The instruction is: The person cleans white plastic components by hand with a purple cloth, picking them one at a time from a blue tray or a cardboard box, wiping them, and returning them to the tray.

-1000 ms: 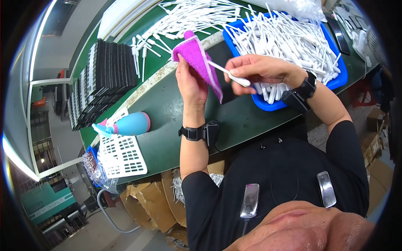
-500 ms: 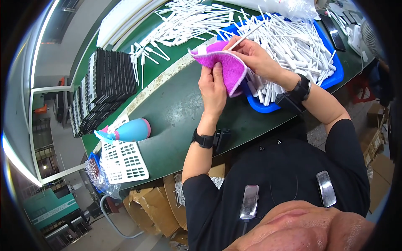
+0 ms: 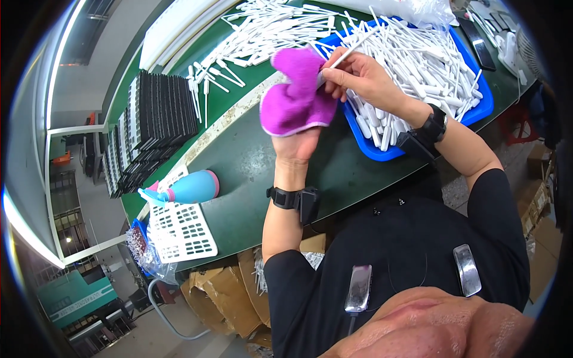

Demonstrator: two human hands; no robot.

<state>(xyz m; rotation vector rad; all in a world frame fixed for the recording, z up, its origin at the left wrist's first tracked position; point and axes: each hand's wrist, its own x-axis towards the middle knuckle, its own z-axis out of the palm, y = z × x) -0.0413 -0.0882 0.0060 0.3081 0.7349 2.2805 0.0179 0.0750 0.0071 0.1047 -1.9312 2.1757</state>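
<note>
A fuzzy purple cloth [image 3: 295,104] with a pale edge is bunched over my left hand [image 3: 297,143], folded around the lower part of a white plastic stick [image 3: 352,49]. The cloth covers my left fingers; only the palm heel and wrist show below it. Thumb and fingers of my right hand [image 3: 358,74] pinch the same stick beside the cloth, its thin end pointing up and right. Just right of both hands, a blue tray [image 3: 488,98] is heaped with white sticks [image 3: 418,65], each with a thin stem and thicker body.
More white sticks [image 3: 274,30] lie loose at the far side of the green table [image 3: 256,173]. Stacked black slotted trays [image 3: 161,110] stand at left. A blue spray bottle [image 3: 194,187] lies on a white perforated basket [image 3: 185,232]. Cardboard boxes [image 3: 224,298] sit below the table edge.
My left hand has turned over and moved slightly left, with the cloth now folded over its fingers and around the stick. My right hand still pinches the stick in nearly the same place.
</note>
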